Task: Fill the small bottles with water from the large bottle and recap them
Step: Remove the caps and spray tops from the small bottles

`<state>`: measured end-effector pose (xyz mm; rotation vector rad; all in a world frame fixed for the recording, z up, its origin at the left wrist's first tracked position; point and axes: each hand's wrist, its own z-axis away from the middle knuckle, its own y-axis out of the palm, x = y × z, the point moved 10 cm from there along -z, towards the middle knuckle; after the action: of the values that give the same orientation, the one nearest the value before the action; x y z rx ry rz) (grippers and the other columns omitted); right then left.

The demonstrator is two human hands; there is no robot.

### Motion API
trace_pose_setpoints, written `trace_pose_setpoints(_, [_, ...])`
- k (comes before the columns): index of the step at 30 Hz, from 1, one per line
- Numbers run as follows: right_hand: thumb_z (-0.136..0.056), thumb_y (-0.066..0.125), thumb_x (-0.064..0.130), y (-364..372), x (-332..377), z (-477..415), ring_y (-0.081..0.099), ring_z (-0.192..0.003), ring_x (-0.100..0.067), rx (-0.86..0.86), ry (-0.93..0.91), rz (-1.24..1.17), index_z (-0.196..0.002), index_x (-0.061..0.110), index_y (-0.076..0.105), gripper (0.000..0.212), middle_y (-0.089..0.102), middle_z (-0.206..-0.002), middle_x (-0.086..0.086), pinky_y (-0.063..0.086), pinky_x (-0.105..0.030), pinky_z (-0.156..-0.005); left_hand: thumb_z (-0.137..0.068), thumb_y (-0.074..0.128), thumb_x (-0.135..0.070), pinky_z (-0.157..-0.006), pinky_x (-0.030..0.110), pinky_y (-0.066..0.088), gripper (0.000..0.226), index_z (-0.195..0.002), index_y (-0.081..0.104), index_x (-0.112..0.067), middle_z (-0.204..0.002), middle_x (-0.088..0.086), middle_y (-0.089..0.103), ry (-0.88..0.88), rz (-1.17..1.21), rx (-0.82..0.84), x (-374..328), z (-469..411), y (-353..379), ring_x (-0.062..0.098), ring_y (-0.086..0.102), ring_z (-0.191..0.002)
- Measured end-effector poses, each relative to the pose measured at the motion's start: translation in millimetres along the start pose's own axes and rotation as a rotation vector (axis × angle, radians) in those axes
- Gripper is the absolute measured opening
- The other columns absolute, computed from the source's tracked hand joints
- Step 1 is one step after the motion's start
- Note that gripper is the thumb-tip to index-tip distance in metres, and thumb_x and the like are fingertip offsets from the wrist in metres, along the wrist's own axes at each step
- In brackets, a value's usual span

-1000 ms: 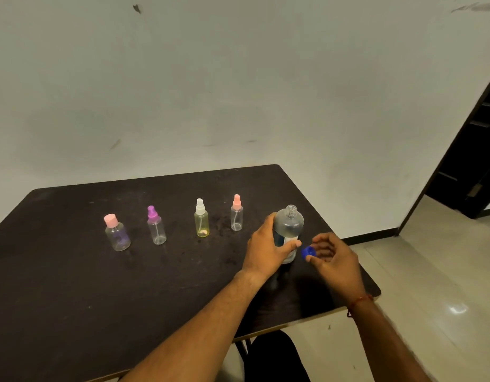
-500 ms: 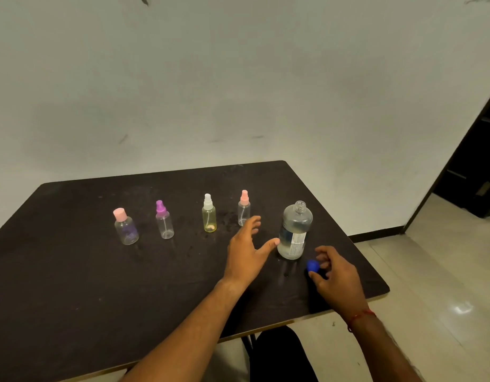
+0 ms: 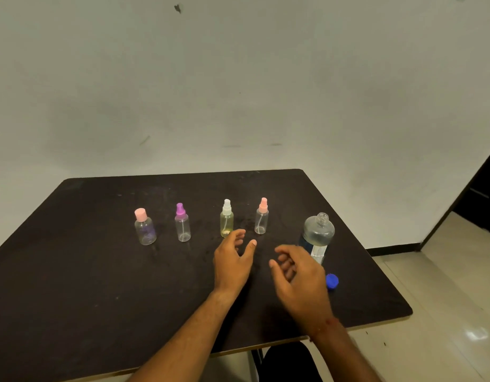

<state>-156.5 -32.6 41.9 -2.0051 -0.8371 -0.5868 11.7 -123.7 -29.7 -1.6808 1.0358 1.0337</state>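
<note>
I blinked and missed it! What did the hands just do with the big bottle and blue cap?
The left grip let go of the large bottle and moved left. The right grip set the blue cap on the table and let go. Four small bottles stayed capped.

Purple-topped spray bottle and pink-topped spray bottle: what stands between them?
The head view shows one thing there: the upright, yellowish white-topped spray bottle.

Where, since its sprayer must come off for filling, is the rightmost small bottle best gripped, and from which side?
Probably round its clear body, from the near side: the rightmost small bottle stands upright, slim, apart from its neighbours, and that leaves the pink sprayer free for the right hand to twist.
</note>
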Motion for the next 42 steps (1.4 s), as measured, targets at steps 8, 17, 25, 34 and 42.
trace_pose_setpoints(8, [-0.088,0.069,0.027,44.3,-9.2,-107.3,0.06,-0.096,-0.018,-0.049,0.108,0.141,-0.12,0.013,0.06,0.036,0.059,-0.112,-0.005,0.052,-0.027,-0.084,-0.088,0.076,-0.026,-0.087,0.029,0.059,0.029,-0.115,0.07,-0.021,-0.107,-0.012,0.071,-0.004,-0.035,-0.038,4.4,-19.0,-13.5,0.002,0.068,-0.094])
trace_pose_setpoints(17, [-0.09,0.067,0.029,70.8,-40.3,-150.1,0.059,-0.1,-0.022,0.107,0.261,0.285,-0.111,0.012,0.065,0.027,0.06,-0.112,-0.008,0.04,-0.023,-0.079,-0.088,0.075,-0.026,-0.086,0.027,0.059,0.029,-0.116,0.071,-0.019,-0.108,-0.011,0.072,0.018,-0.024,-0.028,-1.3,-36.6,-11.3,0.002,0.069,-0.094])
trace_pose_setpoints(25, [-0.089,0.069,0.027,65.4,-29.7,-150.8,0.06,-0.078,-0.012,0.116,0.251,0.255,-0.089,0.014,0.07,0.013,0.067,-0.086,-0.001,0.049,-0.022,-0.072,-0.086,0.078,-0.031,-0.093,0.022,0.054,0.046,-0.129,0.063,-0.021,-0.121,-0.011,0.067,0.04,-0.06,0.049,-4.4,-40.8,-0.5,0.002,0.064,-0.107])
trace_pose_setpoints(34, [-0.082,0.075,0.037,59.0,-5.1,-135.0,0.062,-0.072,-0.009,0.182,0.197,0.153,-0.077,0.021,0.067,0.019,0.065,-0.073,0.007,0.053,-0.025,-0.068,-0.081,0.083,-0.03,-0.081,0.008,0.051,0.031,-0.108,0.071,-0.023,-0.095,-0.02,0.068,0.097,-0.035,0.061,-27.4,-33.1,4.0,-0.012,0.064,-0.094])
trace_pose_setpoints(42, [-0.082,0.071,0.034,59.5,10.4,-138.6,0.061,-0.072,-0.014,0.307,0.085,0.315,-0.077,0.02,0.062,0.018,0.063,-0.074,0.005,0.054,-0.033,-0.068,-0.083,0.081,-0.028,-0.074,0.003,0.045,0.023,-0.103,0.071,-0.025,-0.086,-0.02,0.068,0.131,-0.073,0.08,-43.0,-27.4,0.9,-0.011,0.064,-0.086])
